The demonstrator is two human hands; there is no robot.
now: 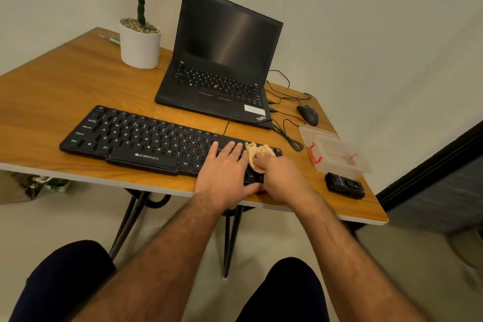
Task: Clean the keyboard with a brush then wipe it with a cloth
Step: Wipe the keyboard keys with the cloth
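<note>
Currently the keyboard (146, 138) lies along the near edge of the desk (52, 97), in front of the laptop (222, 60). Your right hand (283, 178) has its fingers curled round a crumpled tan cloth (257, 154) and presses it onto the keys at the keyboard's right end. Your left hand (224, 167) lies flat just beside it, fingers spread over the keys, apparently steadying the board.

Judgement: this is the wiping step; no brush can be made out with certainty. Only the right end is under the cloth, so most of the key field to the left looks yet to be wiped.

Next move calls for light, even strokes leftward along the rows, with your left hand shifting clear ahead of the cloth.

Outward: clear plastic container (337, 154) and mouse (308, 114) at right; potted plant (140, 44) at rear.
</note>
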